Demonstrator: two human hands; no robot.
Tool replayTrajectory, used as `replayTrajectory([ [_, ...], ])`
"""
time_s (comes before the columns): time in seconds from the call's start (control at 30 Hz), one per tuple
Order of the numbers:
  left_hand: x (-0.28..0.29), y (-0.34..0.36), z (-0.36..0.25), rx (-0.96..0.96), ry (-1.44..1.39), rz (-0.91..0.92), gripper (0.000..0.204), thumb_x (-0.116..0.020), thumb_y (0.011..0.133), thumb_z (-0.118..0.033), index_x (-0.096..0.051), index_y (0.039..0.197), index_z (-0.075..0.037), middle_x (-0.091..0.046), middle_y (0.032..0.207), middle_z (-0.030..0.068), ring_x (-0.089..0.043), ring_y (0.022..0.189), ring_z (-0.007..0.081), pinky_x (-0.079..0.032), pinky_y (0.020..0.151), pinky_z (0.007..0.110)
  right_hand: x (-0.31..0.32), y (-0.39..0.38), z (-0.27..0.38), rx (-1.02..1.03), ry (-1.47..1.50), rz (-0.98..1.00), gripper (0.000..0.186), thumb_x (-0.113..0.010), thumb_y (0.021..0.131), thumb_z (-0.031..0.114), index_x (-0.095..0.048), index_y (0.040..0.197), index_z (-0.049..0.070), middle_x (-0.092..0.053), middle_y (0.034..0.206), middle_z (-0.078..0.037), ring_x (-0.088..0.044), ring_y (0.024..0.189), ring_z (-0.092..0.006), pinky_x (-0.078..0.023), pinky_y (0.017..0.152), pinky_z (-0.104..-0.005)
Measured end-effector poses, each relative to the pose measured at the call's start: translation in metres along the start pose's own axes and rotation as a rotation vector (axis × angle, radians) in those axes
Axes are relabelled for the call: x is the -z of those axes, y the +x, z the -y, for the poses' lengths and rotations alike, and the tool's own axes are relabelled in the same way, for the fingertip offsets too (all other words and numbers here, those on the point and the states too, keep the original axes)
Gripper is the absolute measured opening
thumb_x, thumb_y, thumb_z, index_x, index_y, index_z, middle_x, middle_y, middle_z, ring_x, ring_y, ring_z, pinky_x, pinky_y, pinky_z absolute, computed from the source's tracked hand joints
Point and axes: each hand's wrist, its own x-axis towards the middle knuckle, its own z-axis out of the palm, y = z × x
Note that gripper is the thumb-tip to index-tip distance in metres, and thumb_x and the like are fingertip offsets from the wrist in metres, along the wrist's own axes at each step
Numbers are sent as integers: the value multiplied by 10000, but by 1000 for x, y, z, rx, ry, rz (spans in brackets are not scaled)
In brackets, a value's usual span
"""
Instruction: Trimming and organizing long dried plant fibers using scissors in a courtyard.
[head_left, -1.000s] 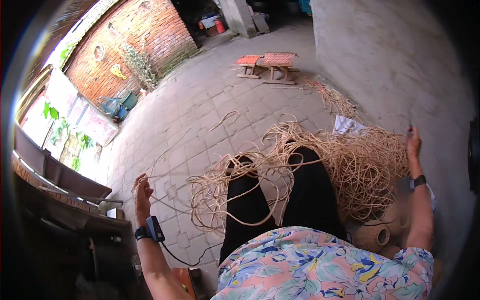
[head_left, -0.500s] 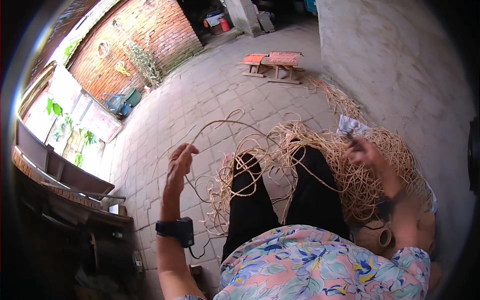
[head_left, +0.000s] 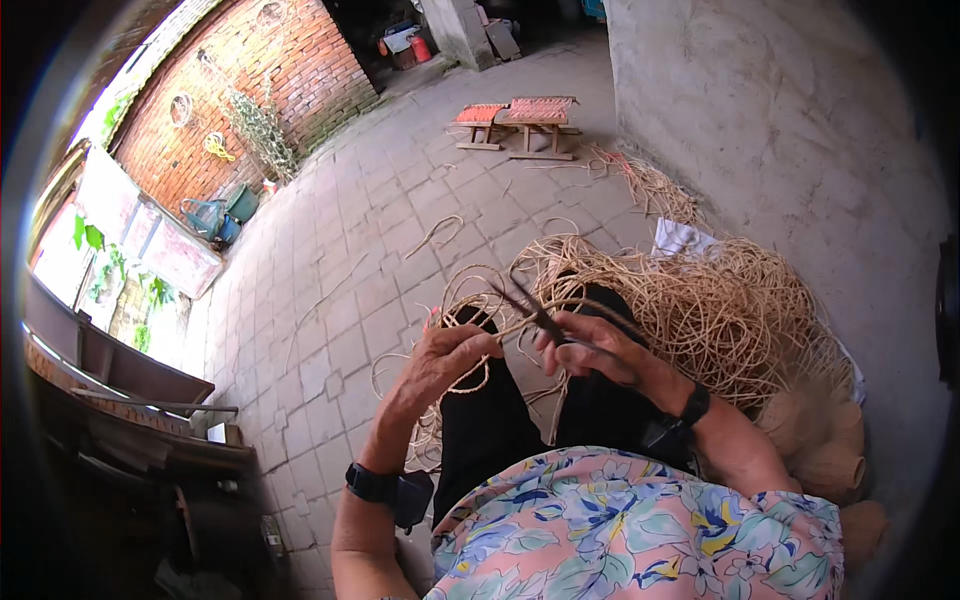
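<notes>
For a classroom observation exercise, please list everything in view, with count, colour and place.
cord heap: one, tan, across the knees and rightward
held cord: one, tan, between the hands
scissors: one pair, dark, right hand
sheet: one, white, heap's far edge
woven pieces: several, tan, lower right
stools: two, reddish tops, ahead
brick wall: one, reddish, upper left
coil: one, yellow, on that wall
plain wall: one, grey, right
paving: grey, underfoot
dark background: too unclear to list fully
trousers: one pair, black, legs
shirt: one, floral, torso
left hand: one, pinching cord
right hand: one, gripping scissors
</notes>
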Motion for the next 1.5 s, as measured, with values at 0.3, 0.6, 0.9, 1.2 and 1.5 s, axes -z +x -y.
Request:
replayTrajectory([
  [0.3, 36, -16, 27, 153, 44, -226, 293, -594, 853, -324, -683, 781, -55, -464, 600, -67, -308, 543, 44, -223, 487, 236, 32, -42, -2, -37, 172, -414, 370, -603, 901, 404, -539, 1032, 63, -549, 716, -4, -353, 459, -6, -276, 402, -152],
  [0.6, 20, 0, 42, 24, 156, -95, 259, -605, 883, -228, -702, 878, 13, -638, 725, 23, -527, 665, 82, -417, 594, 251, -23, 3, 31, 310, -716, -401, 433, -691, 779, 19, -511, 1165, 99, -608, 889, -4, -495, 636, -47, -436, 570, -193],
  [0.9, 57, -12, 56, -41, 147, -494, 108, -626, 845, -19, -676, 938, -45, -587, 680, -31, -470, 605, 25, -350, 520, 197, -4, 1, 8, 162, 27, -285, 391, -610, 825, -13, -492, 1188, 71, -513, 807, 39, -511, 669, -22, -450, 587, -161],
  [1.2, 157, -72, 127, 237, 757, -1096, 162, -652, 804, -276, -684, 921, -168, -693, 840, 71, -652, 771, 222, -485, 694, 355, 170, -112, -1, 92, -693, -975, 204, -576, 904, 203, -552, 1089, 122, -520, 666, 46, -481, 548, -29, -391, 487, -191],
  [1.5, 181, -74, 148, 135, 692, -961, 203, -542, 883, -176, -622, 1060, -118, -633, 910, 140, -618, 896, 259, -473, 764, 364, 312, -258, 8, -688, -1536, -1624, 301, -568, 875, 190, -516, 1172, 196, -668, 863, -162, -642, 805, -375, -497, 649, -444],
])
